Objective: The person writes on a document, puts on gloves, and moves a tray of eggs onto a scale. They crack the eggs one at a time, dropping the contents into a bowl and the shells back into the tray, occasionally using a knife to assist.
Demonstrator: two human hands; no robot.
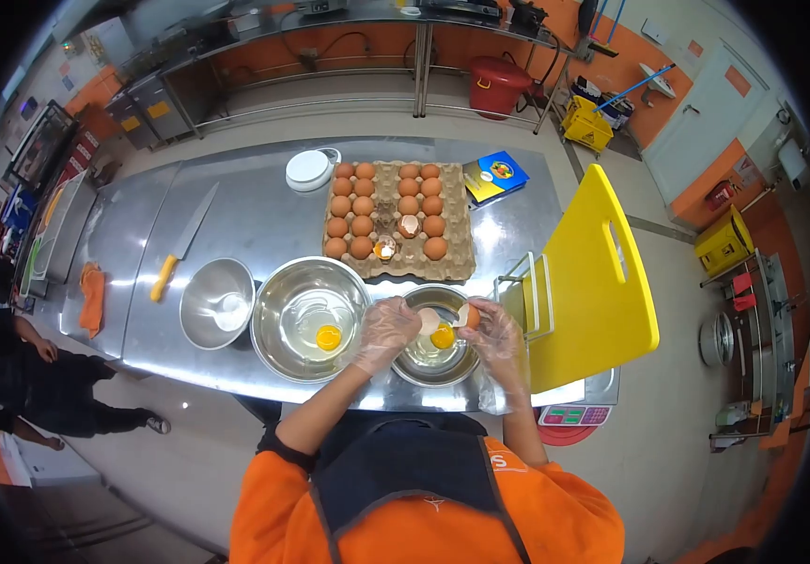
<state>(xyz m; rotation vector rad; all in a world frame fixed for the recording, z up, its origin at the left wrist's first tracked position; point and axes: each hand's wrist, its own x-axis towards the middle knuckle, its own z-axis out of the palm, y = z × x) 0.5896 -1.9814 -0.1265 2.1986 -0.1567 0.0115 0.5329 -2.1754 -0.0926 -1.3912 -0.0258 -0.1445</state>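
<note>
Both hands wear clear plastic gloves over a small steel bowl (435,377). My left hand (389,331) is closed on a pale eggshell half (429,323), its inside showing. In my right hand (499,340) is the other, brown eggshell half (470,316). Between and just below the shells shows an orange-yellow yolk (443,336), overlapping the bowl in this view. To the left, a larger steel bowl (273,287) holds one yolk (328,337) in clear egg white. Beyond the bowls is a cardboard egg tray (459,221) with rows of brown eggs and broken shells (384,248).
An upright yellow cutting board (593,291) stands in a wire rack close by my right hand. Leftward are another steel bowl (210,315), a yellow-handled knife (184,242) and an orange cloth (91,299). A person in dark clothes (38,376) stands at far left.
</note>
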